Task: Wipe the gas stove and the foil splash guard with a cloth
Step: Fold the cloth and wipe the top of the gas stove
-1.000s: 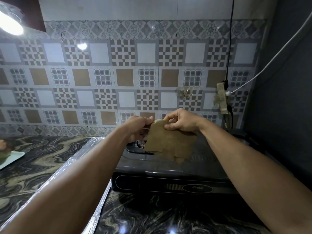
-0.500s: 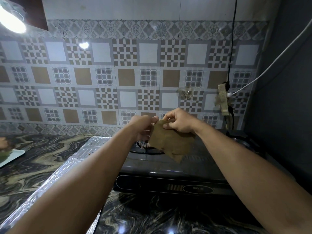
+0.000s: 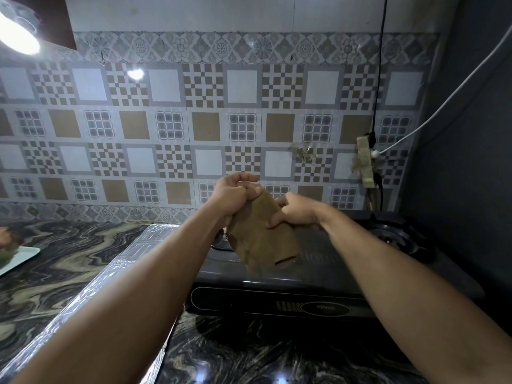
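A dark marbled table runs below a wall of patterned tiles, with a dark wall closing the right side. The black gas stove sits against that corner; the foil splash guard lies flat just beside its left edge. Above the stove, the left hand and right hand both grip a brown cloth, fingers curled round its upper part. A plate sits far left.

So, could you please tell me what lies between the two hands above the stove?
In the head view, only the brown cloth spans the gap: the left hand grips its top end, the right hand pinches its side, above the black gas stove.
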Motion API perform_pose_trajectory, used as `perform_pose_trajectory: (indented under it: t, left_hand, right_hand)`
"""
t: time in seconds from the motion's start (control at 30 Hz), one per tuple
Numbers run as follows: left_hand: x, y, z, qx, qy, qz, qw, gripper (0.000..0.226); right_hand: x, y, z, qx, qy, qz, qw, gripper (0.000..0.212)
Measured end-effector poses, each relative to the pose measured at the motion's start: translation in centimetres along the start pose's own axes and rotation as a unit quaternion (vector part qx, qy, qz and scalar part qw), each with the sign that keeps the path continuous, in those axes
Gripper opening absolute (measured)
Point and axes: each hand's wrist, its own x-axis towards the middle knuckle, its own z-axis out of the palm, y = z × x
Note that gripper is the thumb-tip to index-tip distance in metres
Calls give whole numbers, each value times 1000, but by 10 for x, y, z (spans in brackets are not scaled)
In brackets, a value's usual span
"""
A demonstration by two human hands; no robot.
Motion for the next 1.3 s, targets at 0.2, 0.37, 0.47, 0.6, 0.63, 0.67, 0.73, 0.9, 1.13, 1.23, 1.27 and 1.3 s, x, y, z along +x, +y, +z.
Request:
perform_pose_trajectory:
  t: [0.2,0.37,0.47,0.6,0.63,0.67,0.73,0.9,1.13,1.23,1.27,1.3]
  left_hand:
    - [4,5,3,73,-68,58,993,33]
    - [10,1,11,152,-5,82,985,32]
    - [20,-16,6,181,30,58,981,20]
    - [31,-54,-3,272,12,-6,962,11]
    - [34,-64,-6,292,11,-22,956,9]
    - [38,-74,-9,314,16,-34,949,11]
    - [45,-95,-15,356,31,-49,933,16]
    - [41,-131,-29,458,104,-95,878,29]
    - [19,-152,-62,451,221,-181,846,35]
    - [9,-147,-71,404,235,-199,861,32]
    - [8,-144,-75,383,241,-204,868,32]
    - [8,-142,-78,362,243,-212,875,33]
  right_hand:
    - [-3,8,8,175,6,6,985,16]
    - [-8,23,0,217,22,59,974,14]
    - [-4,39,-13,231,70,96,966,12]
    - [12,61,-35,107,178,130,969,17]
    - [16,67,-38,29,195,141,970,24]
    - [20,72,-40,-59,211,144,965,27]
    - [25,83,-35,-186,239,125,945,29]
    - [31,131,-5,-272,22,129,953,80]
    - [34,187,16,-361,4,53,931,59]
    - [36,190,28,-360,16,53,931,54]
    - [38,187,33,-355,10,37,934,51]
    - [39,182,42,-349,-2,11,937,49]
